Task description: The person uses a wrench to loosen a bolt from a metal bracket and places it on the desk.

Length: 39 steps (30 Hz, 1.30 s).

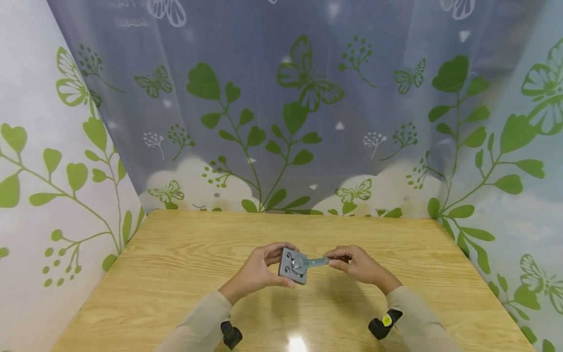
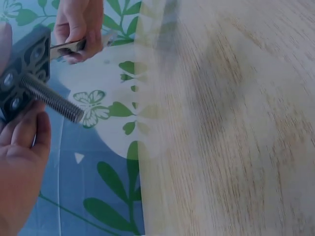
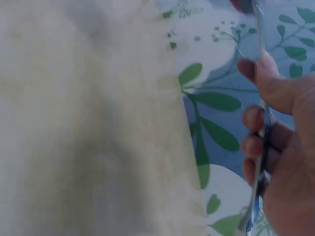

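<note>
a small staged booth, not a lived-in room: a wood-grain table (image 1: 184, 274) boxed in on three sides by a translucent curtain (image 1: 281, 122) printed with green leaves and butterflies, which rises just beyond the fingers and close to either side of them. the wrist views show the same print right behind the fingers. a light glares off the tabletop, nearer the person than the fingers.

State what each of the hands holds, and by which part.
Left hand grips the grey plate by its edges; right hand pinches the wrench by its handle end.
</note>
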Available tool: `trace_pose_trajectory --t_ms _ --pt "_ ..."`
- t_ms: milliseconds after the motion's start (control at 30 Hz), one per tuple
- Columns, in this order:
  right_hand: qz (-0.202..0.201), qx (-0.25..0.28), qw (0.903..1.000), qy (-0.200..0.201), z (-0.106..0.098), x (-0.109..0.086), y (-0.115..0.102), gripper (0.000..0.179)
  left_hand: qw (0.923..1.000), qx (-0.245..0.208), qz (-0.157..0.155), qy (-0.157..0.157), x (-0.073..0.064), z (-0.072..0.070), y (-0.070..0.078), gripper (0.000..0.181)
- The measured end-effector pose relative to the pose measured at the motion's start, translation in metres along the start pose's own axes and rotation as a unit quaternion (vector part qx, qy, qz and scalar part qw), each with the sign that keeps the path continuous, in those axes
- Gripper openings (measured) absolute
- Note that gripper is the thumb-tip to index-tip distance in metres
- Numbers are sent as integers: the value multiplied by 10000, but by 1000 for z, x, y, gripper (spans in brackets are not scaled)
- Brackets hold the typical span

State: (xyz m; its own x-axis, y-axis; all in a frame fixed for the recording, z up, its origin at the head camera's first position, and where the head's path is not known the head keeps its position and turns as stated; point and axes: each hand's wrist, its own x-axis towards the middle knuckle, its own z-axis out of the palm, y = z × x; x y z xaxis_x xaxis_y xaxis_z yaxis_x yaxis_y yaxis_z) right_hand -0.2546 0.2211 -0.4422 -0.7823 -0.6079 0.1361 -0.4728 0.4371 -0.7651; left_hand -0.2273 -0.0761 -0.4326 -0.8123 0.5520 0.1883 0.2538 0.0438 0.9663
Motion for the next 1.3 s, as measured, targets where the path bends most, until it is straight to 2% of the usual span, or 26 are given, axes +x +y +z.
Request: trace_pose_trajectory --t_ms 167,333,500,667,933,1067,1167,1300 --pt "-609 -541 9943 -683 -22 18 -1 24 9983 53 -1 -576 -1 2 -2 72" --pt "-721 -1130 9835 -1213 -38 36 -14 19 9955 359 73 -878 -1 10 -8 70" --pt "-895 -1780 9688 -1473 -47 49 -32 15 9937 467 18 -1014 0 19 -14 70" --pt "-928 -2188 9595 -1512 -50 54 -42 9 9923 537 1 -1121 2 23 -14 70" --pt "-595 -1953 9647 -1666 -47 46 -37 9 9911 319 11 -1295 3 25 -16 72" --pt "-452 -1823 9697 -1560 -47 37 -27 13 9920 264 -94 -1233 1 24 -20 71" --pt "-288 -1619 9762 -1416 -51 29 -18 18 9948 247 -134 -974 -1 19 -24 70" --pt "48 -1244 9857 -1135 -52 15 -3 21 9990 173 -278 -306 -4 13 -29 70"
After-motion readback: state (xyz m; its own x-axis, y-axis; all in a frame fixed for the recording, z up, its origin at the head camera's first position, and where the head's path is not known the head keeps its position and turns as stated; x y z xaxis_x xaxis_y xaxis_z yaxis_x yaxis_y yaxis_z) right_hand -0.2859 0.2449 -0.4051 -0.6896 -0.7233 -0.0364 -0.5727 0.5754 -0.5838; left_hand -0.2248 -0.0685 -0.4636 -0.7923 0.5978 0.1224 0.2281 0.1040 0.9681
